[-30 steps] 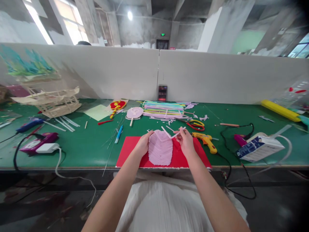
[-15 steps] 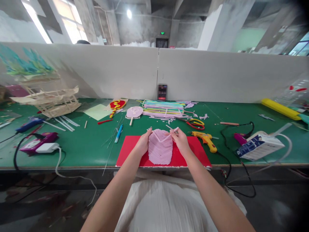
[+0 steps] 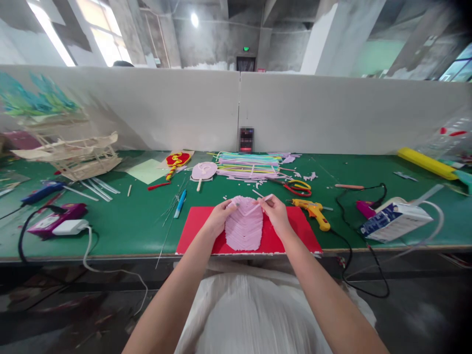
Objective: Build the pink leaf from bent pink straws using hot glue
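Observation:
A pink leaf-shaped piece (image 3: 244, 230), built from rows of bent straws, lies on a red board (image 3: 295, 235) at the table's front edge. Across its far end sits a bent pale pink straw (image 3: 254, 206). My left hand (image 3: 218, 218) pinches the straw's left end against the piece. My right hand (image 3: 275, 215) pinches its right end, which sticks out past the fingers.
A yellow glue gun (image 3: 313, 211) lies right of the board, with scissors (image 3: 297, 187) and a pile of coloured straws (image 3: 248, 166) behind. A blue pen (image 3: 180, 203) and chargers (image 3: 59, 221) lie left. A carton (image 3: 394, 221) and cables sit right. White partitions close the back.
The bent straw came down from above the piece onto its far end. My left hand shifted from the piece's side to the straw's left end.

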The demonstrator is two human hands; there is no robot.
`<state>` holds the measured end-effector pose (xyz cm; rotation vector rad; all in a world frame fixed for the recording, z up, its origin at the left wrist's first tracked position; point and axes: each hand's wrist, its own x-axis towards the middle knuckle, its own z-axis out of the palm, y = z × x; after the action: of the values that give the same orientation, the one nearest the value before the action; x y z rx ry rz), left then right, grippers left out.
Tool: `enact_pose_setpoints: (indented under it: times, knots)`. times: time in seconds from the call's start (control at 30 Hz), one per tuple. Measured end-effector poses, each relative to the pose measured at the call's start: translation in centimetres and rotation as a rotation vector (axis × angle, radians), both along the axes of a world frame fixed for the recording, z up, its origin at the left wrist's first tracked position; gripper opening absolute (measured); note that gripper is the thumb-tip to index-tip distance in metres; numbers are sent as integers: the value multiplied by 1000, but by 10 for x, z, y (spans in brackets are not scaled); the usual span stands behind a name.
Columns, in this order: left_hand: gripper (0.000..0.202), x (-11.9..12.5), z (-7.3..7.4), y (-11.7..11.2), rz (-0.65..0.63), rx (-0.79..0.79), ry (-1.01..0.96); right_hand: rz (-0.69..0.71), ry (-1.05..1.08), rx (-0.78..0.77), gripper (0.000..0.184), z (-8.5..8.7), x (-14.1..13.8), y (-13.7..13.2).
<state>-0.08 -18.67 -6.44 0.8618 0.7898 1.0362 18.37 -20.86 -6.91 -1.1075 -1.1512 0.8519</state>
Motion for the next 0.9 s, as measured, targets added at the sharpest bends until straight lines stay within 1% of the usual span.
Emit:
enact_pose_setpoints:
  times: [0.13,0.2,0.37,0.57,0.77,0.9]
  knots:
    - [48,0,1,-1,7,-14,-18,-102,-78,29,33,-5,3,3]
    - [48,0,1,-1,8,-18,-23,-131,-87,25,32,-7,5,4]
    - [46,0,3,-1,14,-20,-16,-135,-81,16,33,-8,5,4]
    - [46,0,4,-2,32,-28,-25,-131,-15,-26,36,-6,4,3]
    - [45,-1,3,-1,55,-55,-44,-168,-54,-11,37,-4,4,1]
    - [45,-1,4,-1,63,-63,-53,-161,-49,-13,38,-6,4,2]
